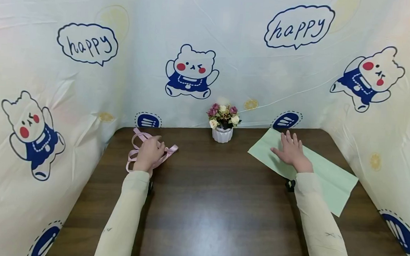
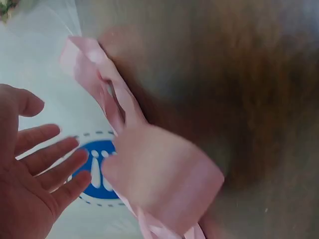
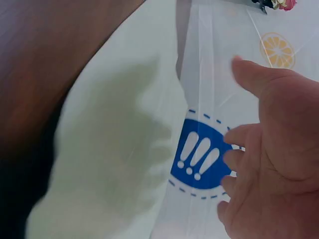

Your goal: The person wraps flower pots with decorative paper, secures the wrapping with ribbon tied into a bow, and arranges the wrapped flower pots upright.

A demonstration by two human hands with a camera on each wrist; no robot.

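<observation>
A loosely looped pink ribbon [image 1: 170, 151] lies at the back left of the table, and its strands [image 2: 130, 105] run through the left wrist view. My left hand [image 1: 150, 153] is over the ribbon; the wrist view shows its fingers [image 2: 55, 149] loosely bent, apart from the ribbon and holding nothing. At the back right lies a pale green sheet [image 1: 332, 179], whether paper or cloth I cannot tell. Above it my right hand [image 1: 291, 152] spreads its fingers. Its shadow falls on the sheet [image 3: 109, 149] in the right wrist view, with a gap between them.
A small white pot of artificial-looking flowers [image 1: 222, 135] stands at the middle of the table's back edge. Around the brown wooden table [image 1: 200, 198] hangs a pale printed curtain [image 1: 231, 35] on the back and both sides.
</observation>
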